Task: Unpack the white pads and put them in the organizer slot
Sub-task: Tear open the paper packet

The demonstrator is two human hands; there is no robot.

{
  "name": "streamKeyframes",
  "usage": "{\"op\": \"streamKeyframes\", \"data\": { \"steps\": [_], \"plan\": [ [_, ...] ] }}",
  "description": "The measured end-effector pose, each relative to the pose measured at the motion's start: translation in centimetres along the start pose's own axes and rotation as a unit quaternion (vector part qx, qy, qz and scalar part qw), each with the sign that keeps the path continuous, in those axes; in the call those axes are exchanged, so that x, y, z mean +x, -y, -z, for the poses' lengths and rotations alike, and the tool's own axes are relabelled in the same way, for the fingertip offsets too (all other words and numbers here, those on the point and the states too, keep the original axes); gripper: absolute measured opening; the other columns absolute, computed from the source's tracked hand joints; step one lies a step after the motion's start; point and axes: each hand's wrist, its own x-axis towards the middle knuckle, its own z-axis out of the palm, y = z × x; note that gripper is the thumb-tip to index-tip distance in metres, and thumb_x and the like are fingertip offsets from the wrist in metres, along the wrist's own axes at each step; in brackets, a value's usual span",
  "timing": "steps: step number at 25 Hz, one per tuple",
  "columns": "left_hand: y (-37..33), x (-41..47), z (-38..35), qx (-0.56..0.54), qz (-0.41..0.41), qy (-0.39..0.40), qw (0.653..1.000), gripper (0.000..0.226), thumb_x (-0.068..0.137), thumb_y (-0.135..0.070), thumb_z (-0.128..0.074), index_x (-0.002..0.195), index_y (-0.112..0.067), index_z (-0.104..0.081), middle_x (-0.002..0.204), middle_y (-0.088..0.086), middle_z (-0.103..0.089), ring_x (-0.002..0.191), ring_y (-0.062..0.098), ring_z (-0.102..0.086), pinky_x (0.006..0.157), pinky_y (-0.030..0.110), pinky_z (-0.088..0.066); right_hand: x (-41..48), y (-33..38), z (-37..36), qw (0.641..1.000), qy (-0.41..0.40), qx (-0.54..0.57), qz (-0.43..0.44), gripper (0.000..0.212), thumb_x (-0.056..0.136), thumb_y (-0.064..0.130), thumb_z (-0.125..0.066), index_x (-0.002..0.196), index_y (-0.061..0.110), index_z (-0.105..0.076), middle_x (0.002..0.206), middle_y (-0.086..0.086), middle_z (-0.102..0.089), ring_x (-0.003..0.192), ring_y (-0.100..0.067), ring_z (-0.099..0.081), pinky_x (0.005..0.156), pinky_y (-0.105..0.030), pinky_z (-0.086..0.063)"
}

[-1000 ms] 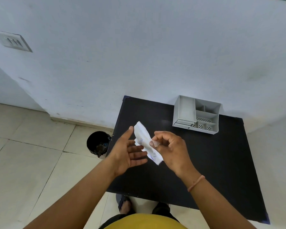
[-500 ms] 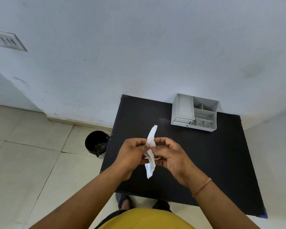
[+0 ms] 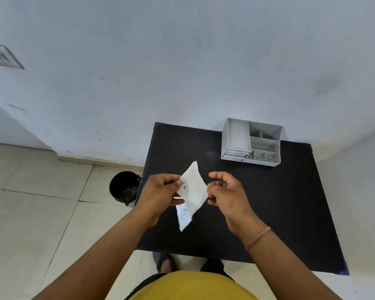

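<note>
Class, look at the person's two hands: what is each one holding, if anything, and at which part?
The left hand pinches the white packet at its left edge, thumb on top. The right hand is open beside the packet's right edge, gripping nothing.

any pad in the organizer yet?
No: every compartment of the grey organizer shows bare, and the only white packet is pinched in the left hand above the black table.

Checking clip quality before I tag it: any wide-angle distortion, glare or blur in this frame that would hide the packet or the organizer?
Head view: strong wide-angle bending at the edges, so the black table looks skewed; light is soft and even; a faint sheen on the table beside the organizer, no harsh glare; the white packet in the left hand is sharp; the right hand is slightly soft.
</note>
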Motion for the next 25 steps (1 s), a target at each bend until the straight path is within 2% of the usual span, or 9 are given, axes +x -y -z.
{"op": "streamKeyframes", "data": {
  "steps": [1, 4, 6, 8, 10, 14, 16, 21, 25],
  "plan": [
    [0.2, 0.2, 0.0, 0.022, -0.017, -0.018, 0.999, 0.016, 0.103, -0.012, -0.068, 0.104, -0.024, -0.079, 0.106, 0.001, -0.082, 0.1, 0.022, -0.081, 0.075, 0.033, -0.069, 0.0, -0.2, 0.1, 0.992, -0.034, -0.104, 0.059, 0.039, 0.092, 0.002, -0.064, 0.127, 0.019, -0.068, 0.105, -0.004, -0.07, 0.1, -0.021, -0.07, 0.087, -0.035, -0.063],
    [0.4, 0.8, -0.2, 0.108, -0.055, -0.037, 0.992, 0.015, 0.101, -0.015, -0.071, 0.11, -0.019, -0.082, 0.103, -0.001, -0.081, 0.092, 0.019, -0.079, 0.068, 0.022, -0.066, -0.2, -0.6, -0.3, 0.884, -0.036, -0.373, 0.278, 0.028, 0.092, 0.005, -0.067, 0.117, 0.015, -0.075, 0.119, 0.002, -0.064, 0.108, -0.013, -0.062, 0.095, -0.023, -0.051],
    [0.5, 0.9, -0.5, 0.165, -0.068, -0.036, 0.983, 0.017, 0.101, -0.017, -0.071, 0.114, -0.017, -0.083, 0.1, -0.007, -0.077, 0.088, 0.014, -0.076, 0.059, 0.013, -0.059, 0.3, -0.8, -1.3, 0.908, 0.03, -0.346, 0.236, 0.028, 0.095, 0.001, -0.061, 0.11, 0.012, -0.081, 0.12, -0.001, -0.073, 0.109, -0.015, -0.068, 0.1, -0.028, -0.056],
    [0.7, 0.9, -0.9, 0.189, -0.084, -0.025, 0.978, 0.017, 0.102, -0.018, -0.07, 0.113, -0.018, -0.083, 0.095, -0.011, -0.077, 0.085, 0.01, -0.075, 0.058, 0.011, -0.058, 1.1, -0.9, -2.3, 0.962, 0.125, -0.236, 0.059, 0.033, 0.097, -0.001, -0.054, 0.106, 0.012, -0.083, 0.115, -0.004, -0.079, 0.108, -0.019, -0.074, 0.103, -0.038, -0.059],
    [1.0, 0.7, -1.3, 0.206, -0.091, -0.013, 0.974, 0.017, 0.102, -0.021, -0.07, 0.114, -0.02, -0.083, 0.098, -0.008, -0.08, 0.082, 0.008, -0.076, 0.061, 0.011, -0.058, 1.9, -1.9, -3.2, 0.967, 0.184, -0.173, -0.02, 0.035, 0.101, 0.0, -0.048, 0.107, 0.014, -0.08, 0.11, -0.011, -0.079, 0.105, -0.021, -0.075, 0.102, -0.044, -0.061],
    [1.6, 0.2, -1.7, 0.219, -0.102, 0.011, 0.97, 0.021, 0.101, -0.023, -0.072, 0.121, -0.023, -0.081, 0.099, -0.008, -0.078, 0.076, 0.008, -0.076, 0.061, 0.007, -0.057, 1.5, -3.4, -4.4, 0.97, 0.179, -0.158, 0.044, 0.035, 0.099, 0.015, -0.052, 0.128, 0.029, -0.068, 0.121, 0.001, -0.074, 0.107, -0.014, -0.072, 0.083, -0.023, -0.059],
    [1.6, 0.1, -1.4, 0.152, -0.087, 0.048, 0.983, 0.029, 0.097, -0.027, -0.078, 0.125, -0.027, -0.076, 0.103, -0.004, -0.079, 0.084, 0.014, -0.078, 0.071, 0.019, -0.064, 1.2, -3.2, -3.7, 0.97, 0.173, -0.156, 0.067, 0.041, 0.097, 0.018, -0.06, 0.135, 0.032, -0.063, 0.122, 0.007, -0.073, 0.105, -0.009, -0.072, 0.077, -0.014, -0.056],
    [1.1, 2.1, 1.8, 0.016, -0.022, -0.078, 0.997, 0.084, 0.083, -0.054, -0.083, 0.155, -0.029, -0.047, 0.146, -0.01, -0.057, 0.132, 0.016, -0.058, 0.103, 0.04, -0.051, 0.2, -1.1, 1.0, 0.977, 0.194, -0.072, 0.057, 0.064, 0.088, 0.006, -0.083, 0.143, 0.029, -0.059, 0.13, 0.01, -0.075, 0.12, -0.01, -0.072, 0.101, -0.034, -0.061],
    [1.8, 4.2, 3.6, -0.124, 0.126, 0.142, 0.974, 0.057, 0.087, -0.034, -0.082, 0.14, -0.017, -0.067, 0.136, 0.015, -0.075, 0.123, 0.042, -0.071, 0.111, 0.062, -0.052, 0.1, -0.5, 4.4, 0.972, 0.196, -0.078, 0.1, 0.043, 0.09, 0.006, -0.08, 0.128, 0.026, -0.07, 0.103, 0.024, -0.08, 0.1, 0.004, -0.075, 0.086, -0.02, -0.059]
  ]
}}
